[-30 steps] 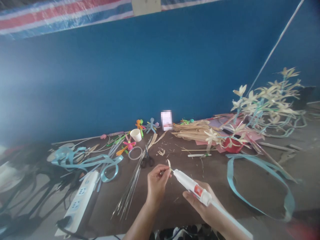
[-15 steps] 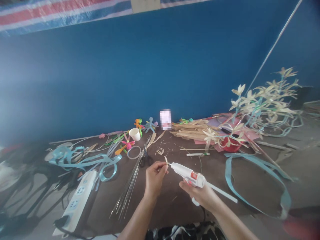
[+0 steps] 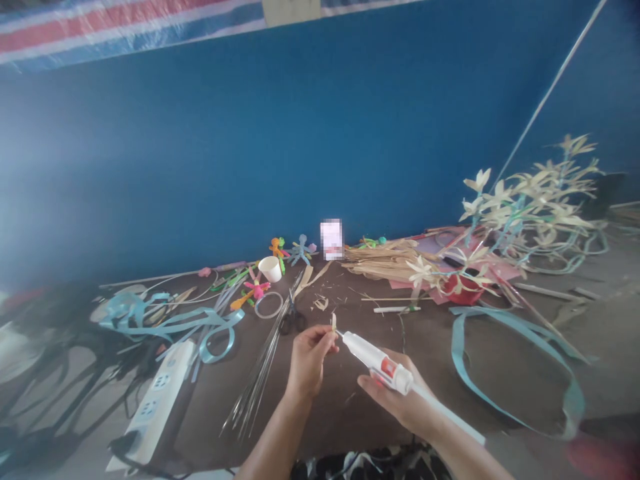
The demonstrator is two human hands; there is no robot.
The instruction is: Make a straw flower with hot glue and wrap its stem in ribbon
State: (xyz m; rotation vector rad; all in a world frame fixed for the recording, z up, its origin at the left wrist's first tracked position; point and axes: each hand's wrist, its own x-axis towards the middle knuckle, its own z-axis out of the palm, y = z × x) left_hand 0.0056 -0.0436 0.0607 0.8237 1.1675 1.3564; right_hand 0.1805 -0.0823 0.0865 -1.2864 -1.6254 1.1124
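Note:
Between the thumb and fingertips of my left hand (image 3: pixel 310 353) a small pale petal-like strip (image 3: pixel 334 322) is pinched, pointing upward. My right hand (image 3: pixel 403 397) is closed round a white hot glue gun (image 3: pixel 373 353) with a red-orange patch on its side. A long white glue stick (image 3: pixel 455 417) sticks out of its back end. The gun's nozzle is beside the left fingertips, close to the strip; whether it touches cannot be made out. Just beyond my left hand lie dark-handled scissors (image 3: pixel 293 320) and a bundle of thin metal wires (image 3: pixel 260 380).
At the right stand pale artificial flowers (image 3: pixel 530 200) near a loop of blue ribbon (image 3: pixel 457 347). Dried husk strips (image 3: pixel 385 260) lie at the back. A white paper cup (image 3: pixel 271 269), a tape ring (image 3: pixel 269 305), more blue ribbon (image 3: pixel 175 323) and a power strip (image 3: pixel 155 400) are leftward.
My right hand has turned the glue gun, so its body and the glue stick tilt more downward to the right. The strip in my left hand now stands more upright.

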